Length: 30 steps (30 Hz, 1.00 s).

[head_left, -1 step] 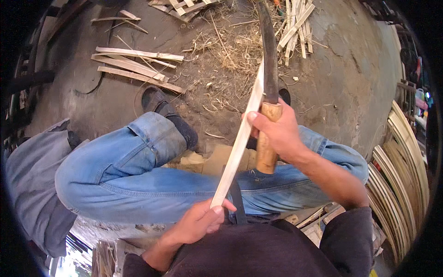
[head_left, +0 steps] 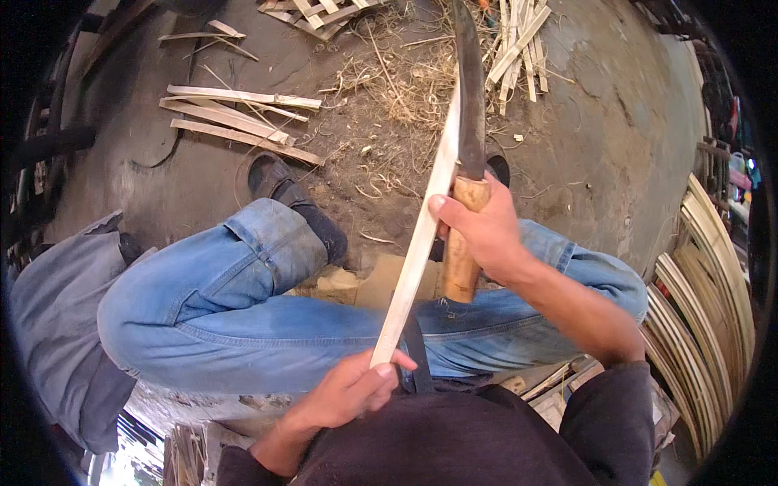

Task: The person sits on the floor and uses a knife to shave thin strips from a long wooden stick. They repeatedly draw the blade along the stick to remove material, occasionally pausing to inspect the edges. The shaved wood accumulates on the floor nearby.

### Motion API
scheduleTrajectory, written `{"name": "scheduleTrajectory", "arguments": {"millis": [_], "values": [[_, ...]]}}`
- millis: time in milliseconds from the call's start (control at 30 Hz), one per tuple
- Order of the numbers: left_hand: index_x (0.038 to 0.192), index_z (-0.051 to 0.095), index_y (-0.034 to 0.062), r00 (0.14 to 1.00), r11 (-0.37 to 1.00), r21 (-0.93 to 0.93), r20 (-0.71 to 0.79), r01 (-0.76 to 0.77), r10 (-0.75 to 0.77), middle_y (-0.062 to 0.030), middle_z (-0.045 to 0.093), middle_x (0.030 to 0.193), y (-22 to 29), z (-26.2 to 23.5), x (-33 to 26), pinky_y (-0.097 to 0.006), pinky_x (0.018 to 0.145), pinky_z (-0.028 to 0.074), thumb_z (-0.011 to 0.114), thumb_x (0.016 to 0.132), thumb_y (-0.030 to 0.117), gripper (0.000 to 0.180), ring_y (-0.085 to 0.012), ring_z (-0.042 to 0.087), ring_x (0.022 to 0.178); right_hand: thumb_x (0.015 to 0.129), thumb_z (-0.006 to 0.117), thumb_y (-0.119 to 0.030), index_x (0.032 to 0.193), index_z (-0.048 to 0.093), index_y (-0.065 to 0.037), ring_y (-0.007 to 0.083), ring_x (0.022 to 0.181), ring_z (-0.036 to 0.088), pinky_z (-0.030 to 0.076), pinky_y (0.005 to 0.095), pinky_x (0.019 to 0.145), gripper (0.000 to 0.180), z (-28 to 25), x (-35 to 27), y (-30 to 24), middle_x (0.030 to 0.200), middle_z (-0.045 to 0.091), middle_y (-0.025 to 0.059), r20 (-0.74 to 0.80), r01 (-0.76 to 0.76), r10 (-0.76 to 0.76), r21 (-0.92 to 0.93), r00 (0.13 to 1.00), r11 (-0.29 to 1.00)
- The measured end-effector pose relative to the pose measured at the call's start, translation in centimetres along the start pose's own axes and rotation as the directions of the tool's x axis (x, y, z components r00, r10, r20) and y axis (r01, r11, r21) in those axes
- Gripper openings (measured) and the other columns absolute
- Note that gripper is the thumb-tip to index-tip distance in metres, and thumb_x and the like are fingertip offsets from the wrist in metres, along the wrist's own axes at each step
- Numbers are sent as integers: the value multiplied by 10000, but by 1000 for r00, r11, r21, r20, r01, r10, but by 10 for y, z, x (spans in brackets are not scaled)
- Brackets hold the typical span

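Observation:
My left hand pinches the near end of a long pale wooden strip, possibly bamboo, close to my waist. The strip slants up and away to the right, across my jeans. My right hand is closed around the thick wooden handle of a long knife, whose dark, slightly curved blade points away from me. The right thumb presses on the strip's side. Along the blade's left edge lies the strip's far part, touching it or nearly so; the exact contact is hard to see.
Several split strips lie on the floor at left, and another bundle at far right. Thin shavings litter the ground ahead. Long curved slats are stacked at right. Grey cloth hangs at left.
My right hand and the knife have shifted very slightly left, with the strip's far part moving along. My left hand stays in nearly the same place.

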State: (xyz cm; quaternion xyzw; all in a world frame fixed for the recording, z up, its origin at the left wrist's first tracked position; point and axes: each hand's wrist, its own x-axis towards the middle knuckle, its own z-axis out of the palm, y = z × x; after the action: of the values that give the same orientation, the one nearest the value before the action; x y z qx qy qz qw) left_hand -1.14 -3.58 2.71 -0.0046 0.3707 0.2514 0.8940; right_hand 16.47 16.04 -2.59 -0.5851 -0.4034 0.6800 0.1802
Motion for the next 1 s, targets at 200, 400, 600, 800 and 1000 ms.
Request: {"name": "scheduleTrajectory", "arguments": {"millis": [200,400,600,800,1000], "values": [[1311,455,-10,988,933,-353,108,-68,113,27,394,775,12,-9,31,-200,502,321,365,1057,299,410,-46,342,591,823,750,-181,1067,573,4,173,725,652,532,312,661,353,13,-5,13,873,667,74,62,69,-61,-131,996,989],[1140,525,36,956,986,29,-241,-165,167,60,363,727,21,-7,30,-188,493,265,378,1055,310,323,-25,305,573,835,657,-245,943,530,-16,390,748,675,555,480,601,282,-4,-57,-16,802,625,188,598,544,66,-766,799,342],[1062,502,45,910,937,285,-298,-202,287,53,350,714,13,-9,37,-207,473,249,392,1054,310,286,-33,291,571,848,592,-165,888,512,-36,356,721,674,559,450,571,157,-12,-56,-2,779,615,166,552,537,6,-814,834,223],[1015,487,63,932,983,75,-315,-165,181,60,337,701,13,-5,30,-208,461,230,395,1053,309,266,-31,276,557,819,589,-110,867,505,-46,340,661,665,550,442,541,116,-32,-15,1,757,613,154,490,516,-208,-852,847,91],[1011,482,66,932,978,117,-304,-170,198,61,325,691,14,-2,33,-207,457,224,397,1055,297,250,-34,271,550,816,595,-135,874,503,-28,350,672,668,545,454,542,153,-33,-9,0,781,625,184,540,554,-148,-828,829,84]]}}
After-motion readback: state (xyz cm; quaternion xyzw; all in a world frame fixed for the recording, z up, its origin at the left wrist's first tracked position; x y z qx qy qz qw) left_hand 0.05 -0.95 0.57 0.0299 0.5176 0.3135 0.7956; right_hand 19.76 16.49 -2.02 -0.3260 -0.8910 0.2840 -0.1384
